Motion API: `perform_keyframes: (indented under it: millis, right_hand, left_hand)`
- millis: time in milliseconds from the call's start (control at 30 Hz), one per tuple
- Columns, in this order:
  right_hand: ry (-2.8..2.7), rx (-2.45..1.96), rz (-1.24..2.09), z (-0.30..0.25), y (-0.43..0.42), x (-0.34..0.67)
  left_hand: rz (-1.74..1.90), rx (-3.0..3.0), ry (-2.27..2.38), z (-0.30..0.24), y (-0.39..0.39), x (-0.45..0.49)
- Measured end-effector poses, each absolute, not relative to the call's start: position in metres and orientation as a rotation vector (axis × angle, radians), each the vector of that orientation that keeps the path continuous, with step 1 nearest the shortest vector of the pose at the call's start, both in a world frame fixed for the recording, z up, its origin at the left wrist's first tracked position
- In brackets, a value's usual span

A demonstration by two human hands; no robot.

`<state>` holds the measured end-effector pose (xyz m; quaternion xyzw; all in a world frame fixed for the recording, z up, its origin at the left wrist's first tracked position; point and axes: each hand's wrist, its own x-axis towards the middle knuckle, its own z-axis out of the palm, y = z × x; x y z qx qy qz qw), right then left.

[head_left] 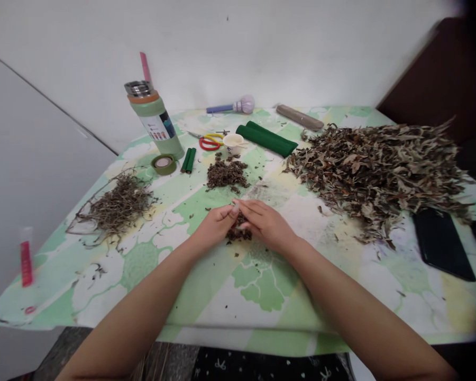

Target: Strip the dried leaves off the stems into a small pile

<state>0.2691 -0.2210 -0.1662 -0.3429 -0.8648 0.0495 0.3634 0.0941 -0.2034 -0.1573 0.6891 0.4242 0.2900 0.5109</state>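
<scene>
My left hand [217,226] and my right hand [270,225] meet at the fingertips, low over the middle of the table. Both are closed, with thumb and fingers drawn together; whatever they pinch is too small or hidden to name. Beneath and between them lies a small heap of dark crumbled dried leaves [238,235], partly covered by the fingers. Just beyond the hands sits a second heap of brown crumbled leaf bits [227,174]. A large mound of dry curled leaves [381,169] spreads to the right, and a tangle of thin dry stems [121,203] lies to the left.
A green bottle [158,124], tape roll [164,164], short green rolls [188,160], scissors [210,142], white cup [234,143] and large green rolls [265,138] stand or lie toward the back. A black phone [442,243] is at right on the patterned tablecloth [262,312].
</scene>
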Motion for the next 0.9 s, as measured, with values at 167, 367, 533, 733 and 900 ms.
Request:
perform_keyframes:
  millis: [167, 367, 533, 733, 900]
  right_hand:
    - [-2.228, -0.951, 0.02, -0.169, -0.219, 0.263]
    - [-2.193, -0.976, 0.109, -0.162, -0.223, 0.267]
    - [-2.21, -1.139, 0.234, -0.16, -0.222, 0.271]
    - [-2.312, -1.144, 0.302, -0.167, -0.221, 0.261]
    - [-2.155, -1.114, 0.52, -0.166, -0.224, 0.267]
  left_hand:
    - [0.623, 1.686, 1.018, -0.157, -0.206, 0.097]
    - [0.629, 1.739, 0.955, -0.151, -0.203, 0.092]
    - [0.648, 1.729, 1.004, -0.152, -0.204, 0.092]
    - [0.656, 1.668, 0.972, -0.157, -0.21, 0.098]
    - [0.648, 1.731, 0.982, -0.155, -0.204, 0.093]
